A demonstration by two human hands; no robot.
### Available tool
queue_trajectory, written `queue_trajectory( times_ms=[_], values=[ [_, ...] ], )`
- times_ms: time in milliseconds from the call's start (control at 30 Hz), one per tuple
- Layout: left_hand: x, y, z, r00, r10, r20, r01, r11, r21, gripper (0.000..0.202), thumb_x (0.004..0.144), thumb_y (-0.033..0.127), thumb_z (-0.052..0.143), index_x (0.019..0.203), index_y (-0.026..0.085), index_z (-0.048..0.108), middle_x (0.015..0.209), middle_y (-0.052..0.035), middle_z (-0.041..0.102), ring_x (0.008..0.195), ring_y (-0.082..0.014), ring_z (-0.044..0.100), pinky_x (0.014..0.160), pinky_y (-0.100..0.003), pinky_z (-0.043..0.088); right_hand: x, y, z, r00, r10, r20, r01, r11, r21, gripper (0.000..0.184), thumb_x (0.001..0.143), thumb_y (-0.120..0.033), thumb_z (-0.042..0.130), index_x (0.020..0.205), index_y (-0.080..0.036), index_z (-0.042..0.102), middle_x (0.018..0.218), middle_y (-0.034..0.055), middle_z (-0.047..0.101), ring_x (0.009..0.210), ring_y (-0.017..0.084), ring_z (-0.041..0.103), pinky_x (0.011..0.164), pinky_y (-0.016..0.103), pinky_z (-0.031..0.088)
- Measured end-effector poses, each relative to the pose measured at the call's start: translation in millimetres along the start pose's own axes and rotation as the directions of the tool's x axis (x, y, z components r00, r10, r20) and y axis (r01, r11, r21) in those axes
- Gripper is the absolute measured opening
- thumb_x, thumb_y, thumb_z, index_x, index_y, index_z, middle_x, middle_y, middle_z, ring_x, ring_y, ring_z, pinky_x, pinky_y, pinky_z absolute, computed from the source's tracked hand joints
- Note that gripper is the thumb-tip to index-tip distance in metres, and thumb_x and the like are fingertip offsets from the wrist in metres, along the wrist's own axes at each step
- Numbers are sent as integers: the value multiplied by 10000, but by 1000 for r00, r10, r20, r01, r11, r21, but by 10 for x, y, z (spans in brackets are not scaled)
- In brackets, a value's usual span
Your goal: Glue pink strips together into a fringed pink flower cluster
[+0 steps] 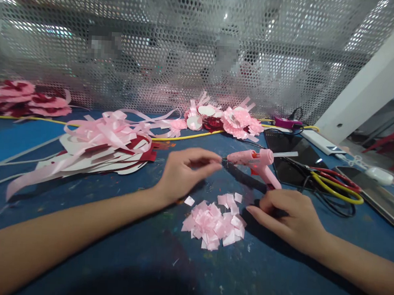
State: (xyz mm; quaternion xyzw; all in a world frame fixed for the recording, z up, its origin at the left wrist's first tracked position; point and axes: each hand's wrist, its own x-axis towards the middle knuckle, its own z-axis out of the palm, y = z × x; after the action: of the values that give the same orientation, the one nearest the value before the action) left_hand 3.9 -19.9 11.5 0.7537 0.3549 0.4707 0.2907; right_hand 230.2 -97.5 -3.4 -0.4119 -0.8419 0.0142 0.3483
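A pink hot glue gun (250,158), with a clear glue stick (286,154) out of its back, points its dark nozzle left. My left hand (184,168) has its thumb and finger pinched together right at the nozzle tip. Whatever is between them is too small to make out. My right hand (293,215) covers the lower end of the gun's handle, palm down. Its thumb and curled forefinger are apart with nothing visible between them; the other fingers are hidden. Between my hands lies a loose heap of small pink ribbon squares (209,224).
Pink ribbon (111,128) lies over white and red cut shapes (127,162) at left. Pink ribbon flowers (239,121) stand by the perforated metal screen (174,72). A yellow cord (191,136) crosses behind. Yellow-handled scissors (338,190), a dark tablet (291,147) and a phone (371,190) lie at right.
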Motion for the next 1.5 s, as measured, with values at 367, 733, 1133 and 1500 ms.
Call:
queue_trajectory(
  times_ms=[367,733,1133,1500],
  values=[
    [417,-589,-359,963,-269,6,265,954,143,398,854,476,497,789,161,732,853,-74,741,803,-175,680,811,-273,508,-40,70,-9,993,-34,113,24,996,83,319,871,-258,540,572,-194,449,474,-55,495,429,63,440,456,202,349],
    [427,-590,-373,955,-297,-11,296,946,129,279,734,412,672,840,159,724,832,-68,742,722,-173,677,724,-281,528,-27,86,-14,990,-45,132,29,992,120,311,868,-240,547,580,-189,441,474,-62,492,434,56,425,466,197,353],
    [424,-585,-337,948,-314,59,317,947,-55,519,886,527,391,767,125,697,804,-118,734,742,-189,687,732,-294,530,-20,75,-9,989,-51,137,38,995,96,321,876,-245,534,575,-191,437,470,-61,486,431,57,424,461,191,344],
    [433,-586,-339,945,-302,128,322,928,-185,408,710,184,681,1093,174,538,880,-64,744,884,-202,692,682,-250,520,-24,74,-12,987,-51,154,38,995,89,312,882,-228,517,580,-189,444,478,-53,498,436,65,436,468,198,347]
  ],
)
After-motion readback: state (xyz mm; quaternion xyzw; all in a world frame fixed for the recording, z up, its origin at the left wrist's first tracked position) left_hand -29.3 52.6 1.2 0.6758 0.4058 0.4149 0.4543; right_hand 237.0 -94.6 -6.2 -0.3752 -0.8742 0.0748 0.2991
